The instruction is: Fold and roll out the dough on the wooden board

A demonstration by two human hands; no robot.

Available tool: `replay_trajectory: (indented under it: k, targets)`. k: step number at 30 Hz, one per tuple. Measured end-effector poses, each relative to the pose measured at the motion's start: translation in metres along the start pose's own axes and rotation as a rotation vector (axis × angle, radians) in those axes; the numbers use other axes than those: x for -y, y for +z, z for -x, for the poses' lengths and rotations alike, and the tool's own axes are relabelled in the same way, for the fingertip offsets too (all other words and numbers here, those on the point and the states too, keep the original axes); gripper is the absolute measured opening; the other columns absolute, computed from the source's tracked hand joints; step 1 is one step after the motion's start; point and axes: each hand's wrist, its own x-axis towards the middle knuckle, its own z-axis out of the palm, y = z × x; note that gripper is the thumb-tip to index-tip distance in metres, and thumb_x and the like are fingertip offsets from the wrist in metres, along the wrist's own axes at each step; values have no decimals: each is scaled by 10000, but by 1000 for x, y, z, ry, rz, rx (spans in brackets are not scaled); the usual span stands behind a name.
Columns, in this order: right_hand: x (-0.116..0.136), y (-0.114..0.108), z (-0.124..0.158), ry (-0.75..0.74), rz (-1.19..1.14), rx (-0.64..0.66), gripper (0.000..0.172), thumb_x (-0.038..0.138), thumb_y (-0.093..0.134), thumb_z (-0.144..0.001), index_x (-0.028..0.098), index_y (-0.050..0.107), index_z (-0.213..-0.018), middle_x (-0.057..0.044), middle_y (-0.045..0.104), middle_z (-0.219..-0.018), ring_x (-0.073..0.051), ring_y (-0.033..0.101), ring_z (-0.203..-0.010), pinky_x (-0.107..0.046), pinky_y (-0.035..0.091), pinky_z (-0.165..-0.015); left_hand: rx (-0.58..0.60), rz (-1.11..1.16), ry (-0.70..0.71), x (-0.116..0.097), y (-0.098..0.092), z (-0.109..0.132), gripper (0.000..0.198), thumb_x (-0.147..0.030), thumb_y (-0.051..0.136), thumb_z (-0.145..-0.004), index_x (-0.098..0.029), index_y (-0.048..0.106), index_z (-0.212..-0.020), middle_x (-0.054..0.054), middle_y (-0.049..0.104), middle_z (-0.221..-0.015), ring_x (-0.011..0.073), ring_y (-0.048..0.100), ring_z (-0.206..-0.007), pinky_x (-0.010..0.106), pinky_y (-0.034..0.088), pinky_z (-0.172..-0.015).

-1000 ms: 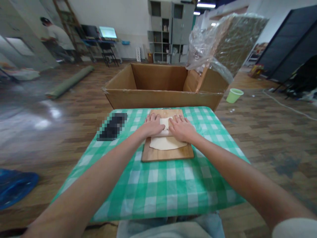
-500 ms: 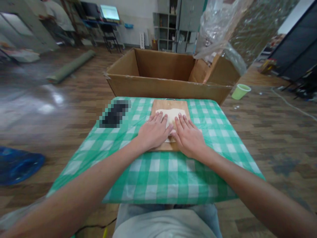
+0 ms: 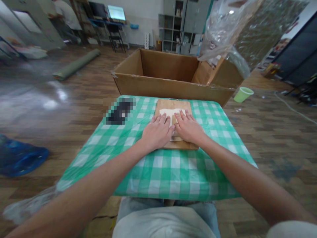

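A thin cream-coloured sheet (image 3: 171,111), dough or cloth, I cannot tell which, lies flat on a wooden cutting board (image 3: 173,104). My left hand (image 3: 158,132) rests palm down on its left part, fingers stretched away from me. On the right part lies my right hand (image 3: 189,129), also flat, with the fingers pointing forward and left. The two thumbs come close together near the middle. Between the hands a tan patch shows, and the sheet's near edge appears below them. Much of the sheet is hidden under the palms.
A green-and-white checked cloth (image 3: 148,172) covers the table. A blurred dark object (image 3: 121,111) lies at its far left. Behind stands a large open cardboard box (image 3: 170,82) with plastic wrap (image 3: 220,29). A light green bin (image 3: 242,96) is on the floor. A person (image 3: 66,16) is far left.
The view has shifted slightly, so everything sits a little further right. My right hand has moved left and forward over the sheet, closer to my left hand. A tan patch now shows between them.
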Motion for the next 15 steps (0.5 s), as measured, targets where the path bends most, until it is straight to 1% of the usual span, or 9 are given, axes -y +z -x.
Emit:
replay_trajectory:
  k: [2,4,7,11,15]
  targets:
    - [7,-3,8,51,10,-11,610,287,336,-1043,27,372,-1594,-215,270,-1694,-381,164,-1594,-585,232,-1251,-4,6,-43,-2,2,2,586,-386,247,-1080,-84,463,-1533,189,447,-1619,336,407,-1513,500,288,-1246]
    - [13,-6,16,70,14,-2,607,289,322,-1048,7,385,-1582,-224,272,-1692,-385,150,-1596,-578,234,-1249,-11,0,-90,-6,3,5,584,-379,254,-1077,-88,449,-1544,188,430,-1631,338,407,-1512,498,301,-1241]
    - [20,-9,25,95,6,-19,596,304,307,-1063,-10,425,-1556,-232,308,-1678,-377,144,-1598,-567,220,-1256,-32,-9,-134,-11,3,12,590,-385,266,-1073,-97,430,-1562,177,386,-1660,345,365,-1535,508,303,-1245]
    - [29,-7,37,141,-29,-60,607,324,250,-1083,-15,457,-1541,-228,391,-1639,-360,170,-1596,-537,211,-1267,-38,1,-151,-19,-2,26,599,-400,316,-1056,-133,406,-1585,135,327,-1697,348,278,-1576,536,267,-1267]
    - [38,-3,49,181,-54,-109,634,352,231,-1088,-7,390,-1587,-203,381,-1651,-355,218,-1585,-510,243,-1262,-35,0,-107,-24,-5,38,603,-396,301,-1054,-118,414,-1577,139,303,-1706,344,260,-1584,543,222,-1287]
